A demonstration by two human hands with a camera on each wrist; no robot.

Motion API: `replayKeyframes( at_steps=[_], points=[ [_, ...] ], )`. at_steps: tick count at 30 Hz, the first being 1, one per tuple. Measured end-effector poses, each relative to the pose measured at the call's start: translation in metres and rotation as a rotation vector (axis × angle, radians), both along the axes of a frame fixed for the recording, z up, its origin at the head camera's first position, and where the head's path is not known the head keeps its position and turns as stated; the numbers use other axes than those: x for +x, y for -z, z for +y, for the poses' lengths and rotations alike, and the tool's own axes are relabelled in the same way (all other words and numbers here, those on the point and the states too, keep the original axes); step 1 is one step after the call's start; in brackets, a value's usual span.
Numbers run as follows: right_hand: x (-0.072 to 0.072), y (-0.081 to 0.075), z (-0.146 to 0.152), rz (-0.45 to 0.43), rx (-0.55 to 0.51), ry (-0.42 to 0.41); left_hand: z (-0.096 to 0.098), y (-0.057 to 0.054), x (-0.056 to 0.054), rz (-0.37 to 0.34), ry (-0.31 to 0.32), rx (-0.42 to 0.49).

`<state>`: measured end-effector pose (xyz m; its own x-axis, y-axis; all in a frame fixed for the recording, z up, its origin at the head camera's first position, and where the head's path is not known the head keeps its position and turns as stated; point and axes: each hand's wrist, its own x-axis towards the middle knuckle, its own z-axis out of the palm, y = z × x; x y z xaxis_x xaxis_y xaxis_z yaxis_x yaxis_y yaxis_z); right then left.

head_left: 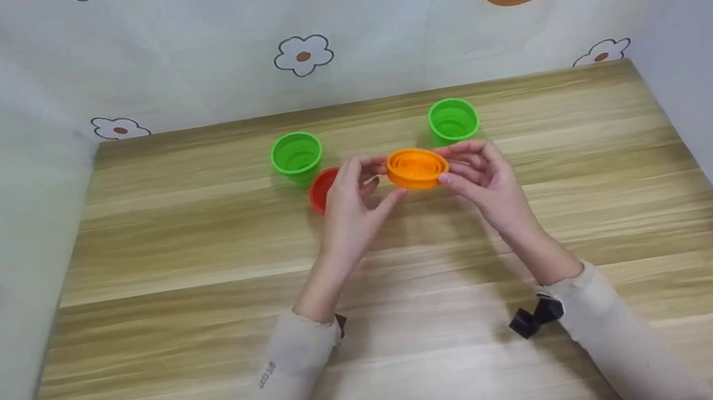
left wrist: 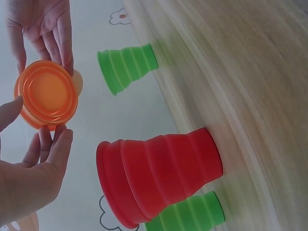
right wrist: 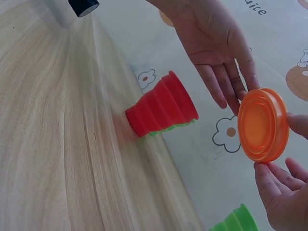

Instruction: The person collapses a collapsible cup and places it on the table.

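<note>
An orange collapsible cup (head_left: 417, 169), folded flat into a thick ring, is held up above the table between both hands. My left hand (head_left: 349, 207) holds its left edge between thumb and fingertips. On the opposite edge, my right hand (head_left: 488, 182) pinches the rim with thumb and fingers. Concentric rings show on the cup's face (left wrist: 48, 91) in the left wrist view. A red collapsible cup (right wrist: 162, 105), unfolded and upright, stands just behind my left hand, which partly hides it in the head view.
Two unfolded green cups stand upright toward the back of the wooden table (head_left: 204, 324), one green cup (head_left: 297, 156) behind the red one and another green cup (head_left: 453, 120) beyond my right hand. A patterned cloth wall (head_left: 216, 36) rises along the table's back edge.
</note>
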<state>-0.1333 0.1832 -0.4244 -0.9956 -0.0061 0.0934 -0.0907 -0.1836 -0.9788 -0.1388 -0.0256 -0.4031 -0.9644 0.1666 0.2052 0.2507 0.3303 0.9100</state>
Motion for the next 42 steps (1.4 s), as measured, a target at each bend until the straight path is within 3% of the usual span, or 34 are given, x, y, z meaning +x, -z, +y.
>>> replayKeyframes(
  at_steps=[15,24,33,42],
  points=[
    [0.000,0.003,0.002,0.112,-0.035,0.012,0.006,0.003,-0.002,-0.031,-0.005,0.110],
    [0.001,0.003,0.005,0.139,-0.032,-0.021,0.006,0.003,-0.002,-0.080,0.032,0.111],
    [0.001,0.003,0.009,0.115,-0.031,-0.025,0.008,0.006,-0.003,-0.089,0.065,0.111],
    [-0.001,0.004,0.013,0.098,-0.030,-0.001,0.013,0.008,-0.007,-0.119,0.081,0.166]
  ],
)
